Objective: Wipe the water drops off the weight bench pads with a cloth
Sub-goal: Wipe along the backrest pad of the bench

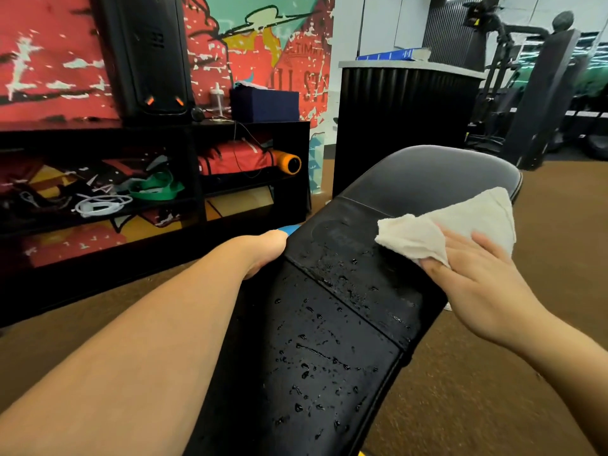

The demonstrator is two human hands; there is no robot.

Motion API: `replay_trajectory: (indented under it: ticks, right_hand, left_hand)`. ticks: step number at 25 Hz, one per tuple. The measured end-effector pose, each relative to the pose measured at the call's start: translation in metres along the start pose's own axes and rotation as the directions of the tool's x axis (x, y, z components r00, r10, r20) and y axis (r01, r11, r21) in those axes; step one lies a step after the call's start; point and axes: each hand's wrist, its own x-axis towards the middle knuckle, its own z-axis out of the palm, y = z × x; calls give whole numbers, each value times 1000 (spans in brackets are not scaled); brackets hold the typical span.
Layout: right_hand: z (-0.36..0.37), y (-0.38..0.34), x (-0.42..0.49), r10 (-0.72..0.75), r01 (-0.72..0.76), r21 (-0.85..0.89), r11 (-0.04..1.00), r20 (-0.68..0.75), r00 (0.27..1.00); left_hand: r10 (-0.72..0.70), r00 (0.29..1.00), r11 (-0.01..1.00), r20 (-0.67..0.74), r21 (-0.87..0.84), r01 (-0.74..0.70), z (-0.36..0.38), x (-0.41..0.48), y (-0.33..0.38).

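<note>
Head view: wide-angle, faces forward and down, close over bench pad [329,340].

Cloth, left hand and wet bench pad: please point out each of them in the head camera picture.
cloth [467,218], head view, on its flat middle part.
left hand [263,253], head view, on the middle of the hand.
bench pad [329,350], head view, on its wet top surface.

Bench pad [332,311], black: left hand [267,251] grips its left edge. Cloth [457,222], white: pressed flat under right hand [477,274], across from that grip. Water drops [306,366]: below both hands.
</note>
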Motion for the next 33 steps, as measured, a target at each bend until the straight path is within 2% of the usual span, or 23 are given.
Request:
replay_trajectory:
  ticks: [2, 3, 7, 11, 13, 15, 16, 18, 19, 21, 23, 24, 26, 27, 29, 31, 32, 33]
  right_hand:
    - [7, 6, -1, 40, -37, 25, 999, -126, 991]
    - [16, 6, -6, 15, -9, 36, 999, -169, 985]
    - [26, 22, -21, -164, 181, 86, 980, -179, 970]
    - [29, 21, -17, -128, 178, 146, 973, -300, 945]
    - [48, 11, -26, -172, 226, 138, 964, -322, 931]
    - [47, 24, -33, -315, 330, 13, 944, -264, 912]
    - [39, 37, -29, -336, 339, -26, 940, -229, 914]
    - [23, 51, -18, -216, 229, 31, 973, -221, 951]
    - [21, 48, -17, -167, 185, 62, 981, -221, 961]
    - [31, 36, -24, -241, 252, 23, 968, -213, 947]
    - [37, 40, -33, -409, 403, -68, 913, -157, 899]
    - [32, 45, -32, -420, 413, -77, 908, -125, 899]
    - [19, 47, -28, -304, 301, -45, 953, -103, 947]
    - [16, 41, -29, -264, 261, -47, 964, -91, 960]
    - [21, 23, -36, -302, 297, -89, 951, -51, 952]
    - [7, 18, -41, -371, 376, -19, 926, 130, 920]
    - [-9, 24, -38, -376, 363, 96, 927, 223, 900]
    - [-26, 30, -31, -351, 291, 234, 928, 280, 893]
  left_hand:
    - [-16, 1000, 1000, -16, 2, 16, 0, 0, 1]
    - [-25, 999, 1000, -22, 7, 25, 0, 0, 1]
    - [-54, 998, 997, -41, 58, 57, 1, -6, 4]
    - [43, 991, 995, -124, 98, -31, 10, -14, 2]
    - [120, 974, 983, -192, 157, -90, 10, -18, -1]
    - [202, 944, 942, -260, 315, -115, 6, -21, -4]
    - [264, 921, 904, -286, 405, -133, 3, -26, -4]
    - [408, 841, 837, -355, 513, -189, 0, -40, 2]
    - [462, 786, 841, -411, 485, -240, 4, -54, 5]
    - [529, 701, 846, -479, 363, -391, 27, -98, 8]
    - [621, 672, 782, -403, 378, -496, 63, -146, 1]
    - [671, 665, 733, -329, 429, -528, 81, -166, -7]
    - [743, 638, 625, -202, 552, -553, 109, -190, -23]
    - [770, 608, 594, -194, 567, -571, 118, -193, -27]
    - [805, 531, 585, -266, 507, -633, 126, -194, -22]
    - [832, 452, 554, -321, 473, -685, 135, -194, -3]
    - [831, 451, 555, -325, 467, -688, 140, -194, 6]
    - [805, 502, 592, -315, 451, -667, 147, -193, 16]
